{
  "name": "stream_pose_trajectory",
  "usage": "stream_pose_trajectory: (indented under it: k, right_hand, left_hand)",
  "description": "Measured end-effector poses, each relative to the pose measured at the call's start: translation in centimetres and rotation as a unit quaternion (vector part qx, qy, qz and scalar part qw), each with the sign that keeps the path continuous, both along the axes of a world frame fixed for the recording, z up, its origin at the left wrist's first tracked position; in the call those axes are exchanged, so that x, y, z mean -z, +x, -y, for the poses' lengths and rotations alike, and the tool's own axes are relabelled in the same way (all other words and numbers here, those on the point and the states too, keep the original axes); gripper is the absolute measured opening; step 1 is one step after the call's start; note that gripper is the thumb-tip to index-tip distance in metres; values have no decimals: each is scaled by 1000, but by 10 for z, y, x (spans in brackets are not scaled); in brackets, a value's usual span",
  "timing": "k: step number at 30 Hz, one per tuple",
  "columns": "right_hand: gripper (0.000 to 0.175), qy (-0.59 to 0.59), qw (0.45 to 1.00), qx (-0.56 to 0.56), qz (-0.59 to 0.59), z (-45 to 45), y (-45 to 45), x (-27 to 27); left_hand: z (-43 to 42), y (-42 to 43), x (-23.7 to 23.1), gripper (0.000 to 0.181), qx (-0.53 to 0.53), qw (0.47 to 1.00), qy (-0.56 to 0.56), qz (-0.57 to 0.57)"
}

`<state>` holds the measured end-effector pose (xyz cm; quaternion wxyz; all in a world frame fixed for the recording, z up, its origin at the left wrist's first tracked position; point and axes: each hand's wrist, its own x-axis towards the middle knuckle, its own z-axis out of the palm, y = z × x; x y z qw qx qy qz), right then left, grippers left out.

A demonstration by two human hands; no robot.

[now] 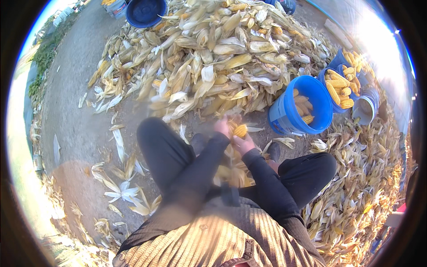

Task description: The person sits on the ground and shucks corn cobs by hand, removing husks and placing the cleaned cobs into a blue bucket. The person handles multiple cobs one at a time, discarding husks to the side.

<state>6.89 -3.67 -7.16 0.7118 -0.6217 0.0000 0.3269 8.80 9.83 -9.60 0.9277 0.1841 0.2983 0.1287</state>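
Between my knees, an ear of yellow corn [240,130] is held in both hands, its kernels bare at the end facing me. My right hand [244,144] grips it from below and to the right, thumb against the kernels. On the other side, my left hand [222,127] is closed at the ear's husk [235,120]; blur hides its exact finger positions. Loose dry husks [233,170] lie below the hands, between my legs. Ahead rises a large heap of corn ears in dry husks [213,56].
A blue bucket [278,110] with some husked ears stands right of my hands. Behind it are a fuller bucket of corn [338,88] and a whitish bucket [363,110]. Discarded husks [353,187] cover the right side. A dark blue tub [146,13] sits at the heap's far left.
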Motion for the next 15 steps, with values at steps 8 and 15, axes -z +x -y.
stream_pose_trajectory:
  k: [8,15]
  right_hand:
    - [40,120,959,242,-81,33,27,7]
    - [56,273,912,305,-24,58,86,-103]
  left_hand:
    - [-16,-14,-12,28,13,982,149,-117]
    - [43,-55,27,43,256,781,535,-195]
